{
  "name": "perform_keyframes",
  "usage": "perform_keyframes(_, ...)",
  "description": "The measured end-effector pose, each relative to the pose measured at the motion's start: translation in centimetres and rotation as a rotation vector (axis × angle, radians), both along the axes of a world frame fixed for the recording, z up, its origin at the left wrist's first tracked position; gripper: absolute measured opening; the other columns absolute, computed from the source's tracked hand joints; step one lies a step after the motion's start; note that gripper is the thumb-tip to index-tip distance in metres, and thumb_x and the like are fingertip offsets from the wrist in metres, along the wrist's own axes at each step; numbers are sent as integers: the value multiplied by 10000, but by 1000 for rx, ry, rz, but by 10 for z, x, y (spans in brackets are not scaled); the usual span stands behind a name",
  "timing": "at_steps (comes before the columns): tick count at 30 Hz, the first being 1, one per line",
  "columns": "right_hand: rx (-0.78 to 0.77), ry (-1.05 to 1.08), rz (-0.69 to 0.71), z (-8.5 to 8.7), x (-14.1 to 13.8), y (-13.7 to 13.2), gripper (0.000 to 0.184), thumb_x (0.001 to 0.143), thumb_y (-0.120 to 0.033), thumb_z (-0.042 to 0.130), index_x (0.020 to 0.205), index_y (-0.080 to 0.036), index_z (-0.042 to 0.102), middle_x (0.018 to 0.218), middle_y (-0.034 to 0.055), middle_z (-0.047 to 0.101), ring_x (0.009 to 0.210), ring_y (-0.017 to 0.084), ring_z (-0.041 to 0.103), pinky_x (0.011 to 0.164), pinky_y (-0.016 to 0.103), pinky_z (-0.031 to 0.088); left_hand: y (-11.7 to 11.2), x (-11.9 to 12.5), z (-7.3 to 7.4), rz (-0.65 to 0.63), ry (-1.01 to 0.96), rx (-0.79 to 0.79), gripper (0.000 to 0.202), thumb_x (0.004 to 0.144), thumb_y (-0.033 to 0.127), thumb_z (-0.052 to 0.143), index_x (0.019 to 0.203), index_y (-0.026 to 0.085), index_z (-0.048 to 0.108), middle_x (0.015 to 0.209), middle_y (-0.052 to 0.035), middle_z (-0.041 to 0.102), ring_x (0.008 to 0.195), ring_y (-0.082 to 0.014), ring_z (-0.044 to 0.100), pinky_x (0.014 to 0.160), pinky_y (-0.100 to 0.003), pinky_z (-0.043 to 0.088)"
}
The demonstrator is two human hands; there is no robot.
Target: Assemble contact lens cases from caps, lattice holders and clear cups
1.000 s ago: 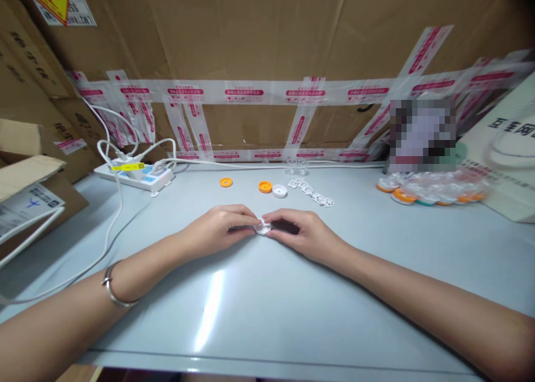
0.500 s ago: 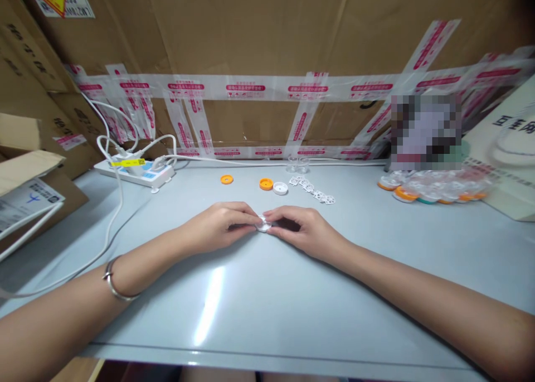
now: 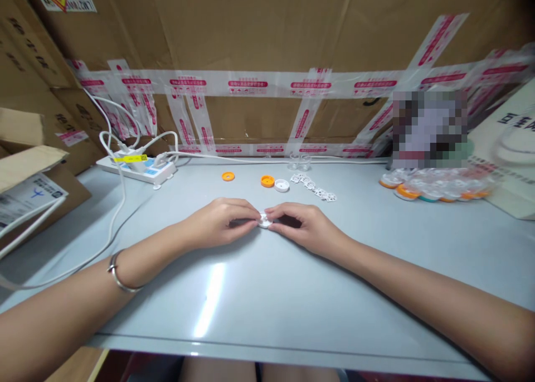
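Observation:
My left hand (image 3: 219,223) and my right hand (image 3: 303,226) meet at the middle of the pale grey table (image 3: 267,293). Both pinch one small white round part (image 3: 264,221) that rests on the table between their fingertips. The fingers of each hand are curled and pressed onto it. Most of the part is hidden by the fingertips. A metal bangle (image 3: 119,270) sits on my left wrist.
Behind the hands lie two orange rings (image 3: 267,180), a white cap (image 3: 281,185), a strip of small white parts (image 3: 314,188) and two tiny clear cups (image 3: 299,161). A power strip (image 3: 137,167) with white cables is back left. A bag of round parts (image 3: 434,185) lies right. Taped cardboard walls surround the table.
The hands stay together on the white part, with only small finger shifts. The view has tilted slightly, so everything sits a little higher in the picture.

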State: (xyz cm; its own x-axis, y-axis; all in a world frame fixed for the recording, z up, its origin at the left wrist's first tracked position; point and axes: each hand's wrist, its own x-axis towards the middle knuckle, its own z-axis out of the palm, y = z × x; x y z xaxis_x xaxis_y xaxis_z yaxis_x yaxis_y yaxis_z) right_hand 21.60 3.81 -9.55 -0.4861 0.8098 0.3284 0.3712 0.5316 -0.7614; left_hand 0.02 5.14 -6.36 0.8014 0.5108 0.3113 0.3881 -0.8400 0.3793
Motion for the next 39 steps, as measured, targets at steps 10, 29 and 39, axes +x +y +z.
perform_keyframes(10, 14, -17, 4, 0, 0, -1, 128, 801, -249, 577, 891, -202, 655, 995, 50, 691, 949, 185, 636, 868, 350, 494, -1, 1, 2, -10, 20, 19, 250, 865, 169, 462, 1013, 145, 661, 983, -89, 684, 871, -154, 641, 783, -244, 493)
perform_keyframes(29, 42, -44, 16, -1, 0, 0, 120, 805, -233, 578, 892, -191, 650, 959, 54, 692, 944, 181, 637, 858, 335, 497, -3, 1, 2, -16, 43, 27, 266, 862, 161, 449, 1039, 139, 646, 994, -93, 678, 886, -163, 637, 791, -260, 493)
perform_keyframes(39, 81, -42, 26, -3, 1, 1, 107, 811, -229, 574, 885, -202, 646, 968, 49, 687, 932, 177, 638, 829, 326, 507, -1, 1, 2, -36, 55, 44, 290, 858, 145, 444, 1071, 158, 640, 1012, -90, 669, 884, -162, 637, 785, -259, 499)
